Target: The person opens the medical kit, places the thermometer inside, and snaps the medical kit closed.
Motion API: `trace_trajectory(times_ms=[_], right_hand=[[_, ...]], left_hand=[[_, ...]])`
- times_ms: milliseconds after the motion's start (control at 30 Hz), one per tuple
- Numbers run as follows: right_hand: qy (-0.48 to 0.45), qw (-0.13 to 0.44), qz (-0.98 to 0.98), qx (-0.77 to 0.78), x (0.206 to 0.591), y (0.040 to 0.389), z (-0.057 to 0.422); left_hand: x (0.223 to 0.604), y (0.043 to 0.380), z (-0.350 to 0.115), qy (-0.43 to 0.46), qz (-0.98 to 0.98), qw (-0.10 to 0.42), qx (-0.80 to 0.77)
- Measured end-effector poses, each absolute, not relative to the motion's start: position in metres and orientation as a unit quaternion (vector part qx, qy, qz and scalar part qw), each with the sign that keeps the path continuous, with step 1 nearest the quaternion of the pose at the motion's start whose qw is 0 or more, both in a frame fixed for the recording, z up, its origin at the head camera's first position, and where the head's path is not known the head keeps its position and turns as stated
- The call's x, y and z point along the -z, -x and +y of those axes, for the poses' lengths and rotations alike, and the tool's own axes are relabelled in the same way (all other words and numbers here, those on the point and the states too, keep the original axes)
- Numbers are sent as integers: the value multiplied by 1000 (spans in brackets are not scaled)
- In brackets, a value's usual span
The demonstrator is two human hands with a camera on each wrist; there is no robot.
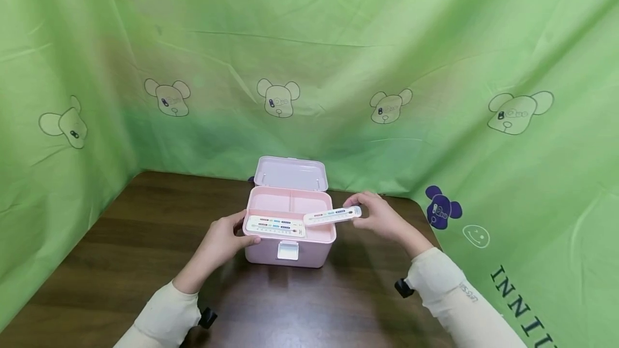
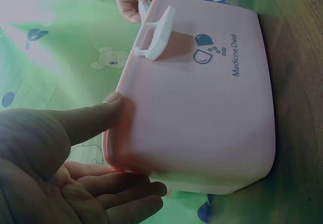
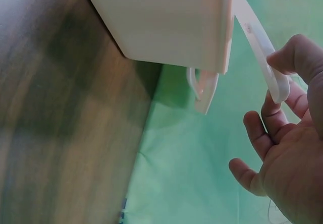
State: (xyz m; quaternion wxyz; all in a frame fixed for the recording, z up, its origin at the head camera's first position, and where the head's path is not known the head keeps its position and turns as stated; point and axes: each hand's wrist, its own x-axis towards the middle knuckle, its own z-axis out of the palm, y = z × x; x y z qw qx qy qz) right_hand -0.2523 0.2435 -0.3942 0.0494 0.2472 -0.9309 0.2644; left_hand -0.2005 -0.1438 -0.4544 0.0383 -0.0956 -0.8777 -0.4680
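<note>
A pink medicine chest (image 1: 285, 254) stands on the table with its lid (image 1: 290, 174) raised at the back. My left hand (image 1: 223, 239) holds its front left corner. In the left wrist view the thumb lies against the front rim and the fingers stretch along the side. My right hand (image 1: 379, 216) pinches the right end of a flat white thermometer (image 1: 333, 215) between thumb and fingers. Its other end reaches over the right part of the chest, tilted slightly down. Similar white thermometers (image 1: 275, 226) lie in the front left of the chest.
The chest's white front latch (image 1: 288, 250) hangs down. A divider (image 1: 292, 200) splits the chest's rear section. Green cloth (image 1: 338, 138) with bear-head prints hangs behind and beside the brown wooden table (image 1: 300, 310).
</note>
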Motion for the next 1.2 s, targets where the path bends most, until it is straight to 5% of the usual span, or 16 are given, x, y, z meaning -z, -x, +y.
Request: trace_trajectory(times_ms=[1200], right_hand=[[-377, -65, -921, -70, 345, 277, 206]], left_hand=[[455, 201, -145, 94, -876, 41, 471]])
